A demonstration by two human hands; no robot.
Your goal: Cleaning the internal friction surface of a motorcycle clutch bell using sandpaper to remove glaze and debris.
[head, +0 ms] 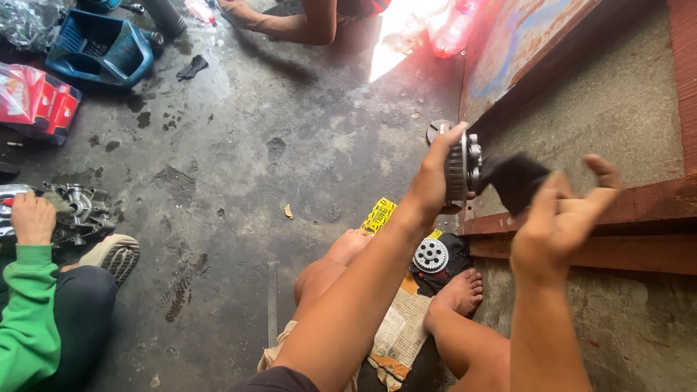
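My left hand (433, 181) grips a round toothed metal gear part (462, 168), held up edge-on in front of me. My right hand (563, 214) holds a dark rag (512, 179) pressed against the part's right face, with the index finger stretched out. Below, a second round metal plate with holes (430, 255) lies on a dark cloth by my bare foot (457, 292). My knee (347, 247) shows under the left forearm.
Newspaper (399, 330) lies under my legs on the stained concrete floor (239, 167). At left a person in a green sleeve (29, 319) has a hand on an engine casing (72, 210). A blue plastic case (102, 47), red packaging (33, 101) and another person's leg (290, 22) lie beyond. A step with reddish wooden beams (639, 203) rises on the right.
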